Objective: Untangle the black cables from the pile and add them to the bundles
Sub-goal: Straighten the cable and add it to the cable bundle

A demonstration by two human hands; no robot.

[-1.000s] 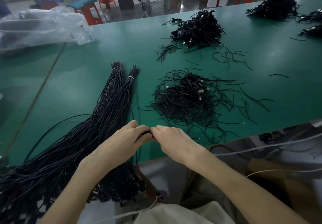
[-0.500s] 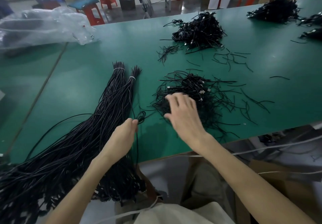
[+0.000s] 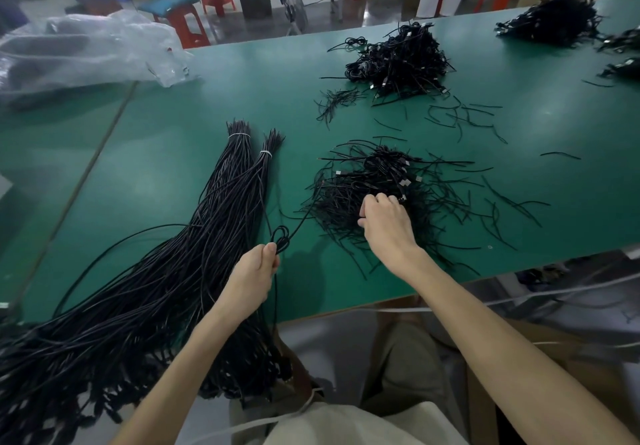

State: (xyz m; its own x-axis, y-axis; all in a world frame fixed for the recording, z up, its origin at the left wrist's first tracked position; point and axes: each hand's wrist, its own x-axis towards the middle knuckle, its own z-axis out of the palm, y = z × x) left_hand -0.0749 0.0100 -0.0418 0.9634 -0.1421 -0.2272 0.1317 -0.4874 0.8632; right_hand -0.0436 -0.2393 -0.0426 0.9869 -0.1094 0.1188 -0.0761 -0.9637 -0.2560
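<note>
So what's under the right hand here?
The near pile of tangled black cables on the green table. The right hand curls its fingers into it; whether they grip a strand is hidden by the hand.

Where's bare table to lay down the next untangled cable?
Bare green lies left of the tied bundles, up to the plastic bag, and in the strip between bundles and near pile. Crowded: stray strands right of that pile and around the far pile.
</note>
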